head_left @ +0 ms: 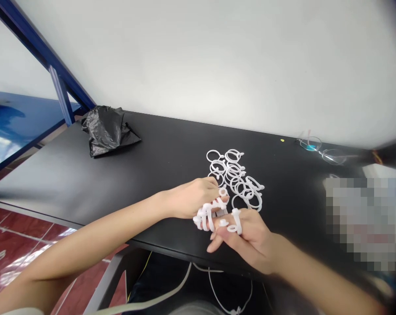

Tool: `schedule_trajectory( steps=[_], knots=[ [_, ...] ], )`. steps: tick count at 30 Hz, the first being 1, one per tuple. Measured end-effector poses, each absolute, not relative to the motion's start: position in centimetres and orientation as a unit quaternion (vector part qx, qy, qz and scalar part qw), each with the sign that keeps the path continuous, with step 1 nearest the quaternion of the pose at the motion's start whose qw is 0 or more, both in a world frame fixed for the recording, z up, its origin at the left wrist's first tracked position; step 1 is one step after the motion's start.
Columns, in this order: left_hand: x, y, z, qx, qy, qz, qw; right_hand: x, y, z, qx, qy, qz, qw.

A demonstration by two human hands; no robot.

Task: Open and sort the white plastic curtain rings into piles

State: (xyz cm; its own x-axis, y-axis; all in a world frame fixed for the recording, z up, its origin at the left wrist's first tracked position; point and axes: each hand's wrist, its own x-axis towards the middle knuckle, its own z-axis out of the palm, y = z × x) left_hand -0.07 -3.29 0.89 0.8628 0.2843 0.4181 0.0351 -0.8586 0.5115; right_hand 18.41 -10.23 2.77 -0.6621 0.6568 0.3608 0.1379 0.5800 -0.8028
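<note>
A pile of white plastic rings (235,177) lies on the black table (152,157). My left hand (193,197) is closed at the pile's near edge, with several white rings (208,215) threaded on its fingers. Right beside it, my right hand (247,238) has its fingers stretched towards the left hand. A white ring (235,221) sits over those fingers, and the hand touches the rings on the left hand.
A crumpled black plastic bag (107,130) lies at the table's back left. Clear glasses (321,148) rest at the back right by the white wall. A blue frame (58,83) stands to the left. Cables (214,284) hang under the table's front edge.
</note>
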Motion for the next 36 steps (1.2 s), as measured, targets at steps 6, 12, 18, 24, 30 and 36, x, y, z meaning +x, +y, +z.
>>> schedule_trajectory(
  steps=[6,12,18,24,30,36],
  knots=[
    [0.0,-3.3,1.0,0.903,0.140,0.238,0.330,17.9,-9.8,2.8,-0.313,-0.728,0.518,0.322],
    [0.0,-3.9,1.4,0.884,0.216,0.236,0.341,17.5,-9.7,2.4,-0.378,-0.639,0.589,0.320],
    [-0.5,-3.5,1.4,0.923,0.260,0.257,0.119,18.0,-9.4,2.6,-0.394,-0.570,0.608,0.387],
    [-0.5,-3.0,0.7,0.951,0.203,0.235,-0.005,18.2,-9.1,2.7,-0.371,-0.635,0.597,0.320],
    [-0.5,-3.0,0.8,0.953,0.166,0.240,0.086,18.5,-9.4,2.6,-0.349,-0.692,0.540,0.328],
    [-0.2,-3.2,0.4,0.930,0.143,0.267,0.206,18.6,-9.7,2.9,-0.340,-0.744,0.464,0.340]
  ],
)
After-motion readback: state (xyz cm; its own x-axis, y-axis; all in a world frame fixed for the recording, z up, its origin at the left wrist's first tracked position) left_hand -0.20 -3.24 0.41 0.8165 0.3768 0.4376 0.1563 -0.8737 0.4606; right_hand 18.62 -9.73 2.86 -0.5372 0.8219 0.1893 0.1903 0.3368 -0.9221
